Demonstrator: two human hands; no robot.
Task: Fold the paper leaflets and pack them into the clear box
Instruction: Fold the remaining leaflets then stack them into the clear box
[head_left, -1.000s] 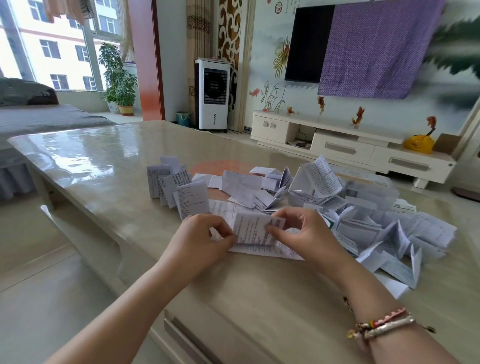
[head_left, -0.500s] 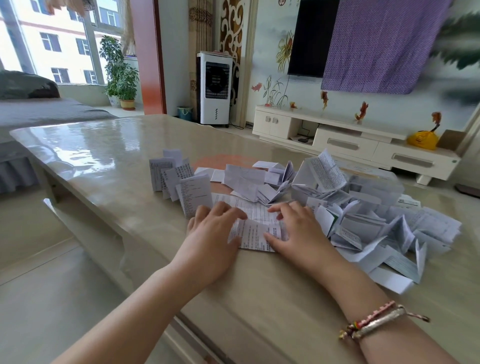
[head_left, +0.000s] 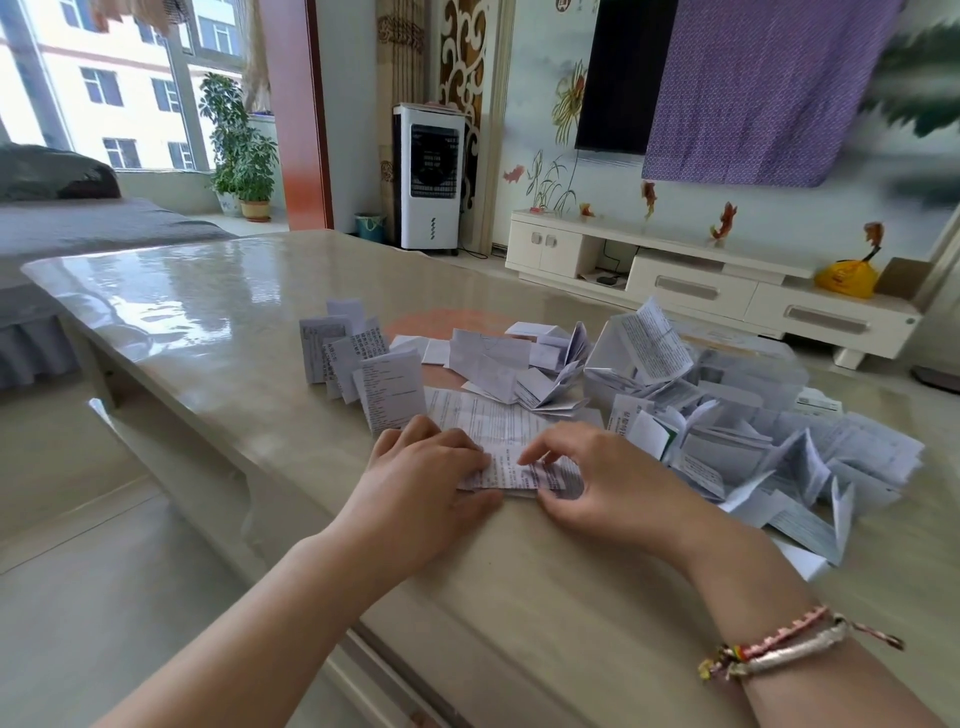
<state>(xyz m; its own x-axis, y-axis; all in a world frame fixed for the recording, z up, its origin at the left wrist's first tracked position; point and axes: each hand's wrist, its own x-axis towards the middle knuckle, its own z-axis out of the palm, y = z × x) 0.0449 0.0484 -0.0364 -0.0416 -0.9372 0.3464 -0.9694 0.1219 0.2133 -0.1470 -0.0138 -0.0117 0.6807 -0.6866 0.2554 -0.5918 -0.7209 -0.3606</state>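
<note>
A folded printed leaflet (head_left: 511, 470) lies on the table near the front edge, on top of an unfolded sheet (head_left: 483, 415). My left hand (head_left: 426, 483) presses its left end with flat fingers. My right hand (head_left: 602, 483) pinches its right end between curled fingers and thumb. The clear box (head_left: 748, 371) stands behind the paper heap at the right, with a leaflet (head_left: 652, 343) sticking up beside it. Several folded leaflets (head_left: 358, 358) stand upright at the left.
A loose heap of leaflets (head_left: 779, 457) spreads over the table's right side. More folded ones (head_left: 540, 374) lie in the middle. The glossy beige table (head_left: 208, 312) ends at a rounded left edge. Beyond it stand a white TV cabinet (head_left: 701, 286) and an air cooler (head_left: 428, 176).
The leaflet was held up between both hands, then pressed flat on the table. Now my right hand's fingers have arched and pinch its right end, while my left hand stays on it.
</note>
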